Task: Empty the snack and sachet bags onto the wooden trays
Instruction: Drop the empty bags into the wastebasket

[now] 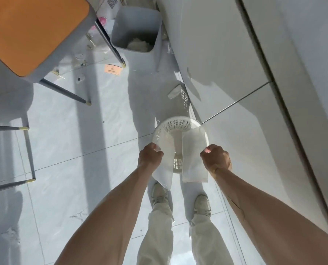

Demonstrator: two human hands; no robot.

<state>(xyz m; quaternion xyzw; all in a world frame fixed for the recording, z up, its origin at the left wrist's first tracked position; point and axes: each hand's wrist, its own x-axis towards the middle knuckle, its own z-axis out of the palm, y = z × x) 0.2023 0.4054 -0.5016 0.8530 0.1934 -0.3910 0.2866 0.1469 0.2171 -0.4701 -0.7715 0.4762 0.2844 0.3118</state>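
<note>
I am looking straight down at the floor. My left hand pinches the top of a clear, empty-looking plastic bag that hangs down beside my left forearm. My right hand pinches a second clear flat bag with a thin red line at its lower edge. Both bags hang over a round white perforated basket standing on the floor in front of my feet. No wooden tray is in view.
White cabinet fronts run along the right. A grey bin holding crumpled white material stands at the top. An orange-seated chair is at the upper left. An orange packet and small scraps lie on the pale floor.
</note>
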